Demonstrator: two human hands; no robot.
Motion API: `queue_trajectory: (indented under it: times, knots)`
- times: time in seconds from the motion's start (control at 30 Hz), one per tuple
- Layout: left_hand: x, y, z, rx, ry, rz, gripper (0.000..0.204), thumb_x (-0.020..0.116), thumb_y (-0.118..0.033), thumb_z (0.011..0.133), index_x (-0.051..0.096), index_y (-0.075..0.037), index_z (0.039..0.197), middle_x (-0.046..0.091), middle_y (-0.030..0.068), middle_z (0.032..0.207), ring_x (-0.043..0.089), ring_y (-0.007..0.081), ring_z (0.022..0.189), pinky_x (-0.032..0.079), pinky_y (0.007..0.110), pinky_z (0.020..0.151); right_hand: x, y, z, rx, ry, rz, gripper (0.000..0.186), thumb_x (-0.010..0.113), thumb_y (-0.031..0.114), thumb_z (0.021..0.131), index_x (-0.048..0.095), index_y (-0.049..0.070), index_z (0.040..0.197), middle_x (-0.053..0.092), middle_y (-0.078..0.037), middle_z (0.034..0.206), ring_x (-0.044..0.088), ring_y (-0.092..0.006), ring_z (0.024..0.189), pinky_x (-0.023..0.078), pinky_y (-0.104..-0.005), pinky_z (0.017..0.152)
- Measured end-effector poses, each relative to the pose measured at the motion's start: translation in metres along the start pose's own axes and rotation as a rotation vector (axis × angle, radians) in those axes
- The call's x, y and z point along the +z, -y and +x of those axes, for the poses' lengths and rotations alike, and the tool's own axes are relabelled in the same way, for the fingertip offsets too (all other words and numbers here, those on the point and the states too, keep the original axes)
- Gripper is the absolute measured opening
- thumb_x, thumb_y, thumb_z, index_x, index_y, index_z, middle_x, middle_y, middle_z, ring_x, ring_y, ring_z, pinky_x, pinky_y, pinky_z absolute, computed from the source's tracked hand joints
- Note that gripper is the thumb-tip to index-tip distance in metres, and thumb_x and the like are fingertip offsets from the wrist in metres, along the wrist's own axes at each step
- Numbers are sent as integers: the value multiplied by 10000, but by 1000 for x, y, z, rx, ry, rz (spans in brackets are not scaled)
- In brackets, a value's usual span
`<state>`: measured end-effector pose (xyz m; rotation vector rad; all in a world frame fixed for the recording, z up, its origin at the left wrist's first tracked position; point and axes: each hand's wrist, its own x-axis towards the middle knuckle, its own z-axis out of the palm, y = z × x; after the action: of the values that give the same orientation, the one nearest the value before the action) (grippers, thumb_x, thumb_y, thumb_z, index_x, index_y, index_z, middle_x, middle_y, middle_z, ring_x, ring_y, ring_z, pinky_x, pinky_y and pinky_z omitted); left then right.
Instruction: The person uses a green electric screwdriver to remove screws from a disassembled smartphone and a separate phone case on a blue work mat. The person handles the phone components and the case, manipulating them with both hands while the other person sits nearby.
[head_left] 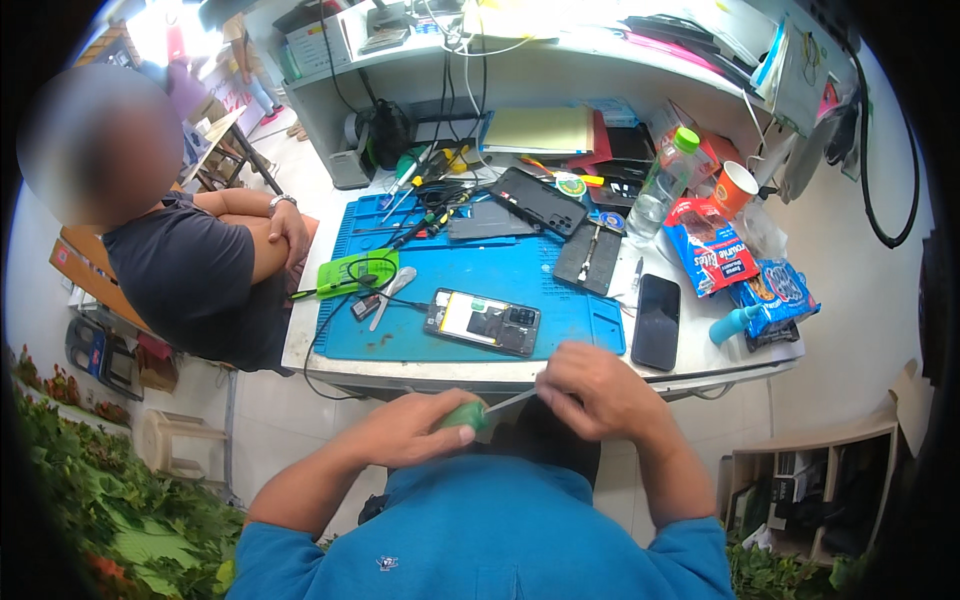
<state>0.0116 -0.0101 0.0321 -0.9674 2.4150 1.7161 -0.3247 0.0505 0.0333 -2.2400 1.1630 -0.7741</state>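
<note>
In front of my body, below the table edge, my left hand is closed around the green handle of a screwdriver. Its thin pale shaft points right, toward my right hand, whose fingers pinch the far end and hide the tip. On the blue work mat beyond lies an opened phone, its battery and camera block exposed. A cable runs to its left end. Left of it are a green card-like piece and a flat metal tool.
A black phone lies right of the mat, near snack packets, a clear bottle and an orange cup. Phone parts and tangled cables crowd the mat's back. A person with folded arms sits at the left.
</note>
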Motion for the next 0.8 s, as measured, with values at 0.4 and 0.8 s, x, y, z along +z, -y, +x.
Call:
queue_trajectory:
  times: [0.4, 0.8]
  knots:
    - [-25, -7, -49, 74, 351, 85, 620, 678, -527, 1132, 730, -20, 1484, 836, 232, 1007, 834, 416, 914, 650, 495, 826, 24, 65, -32, -184, 210, 255, 182, 772, 8, 803, 614, 69, 872, 583, -101, 813, 645, -328, 777, 553, -449, 673]
    - [3, 55, -63, -113, -307, -754, 542, 538, -451, 1230, 623, -3, 1525, 619, 90, 892, 562, 106, 589, 478, 267, 515, 49, 19, -41, 19, -57, 111, 266, 949, 17, 866, 695, 53, 937, 676, -115, 931, 681, -326, 892, 564, -442, 759]
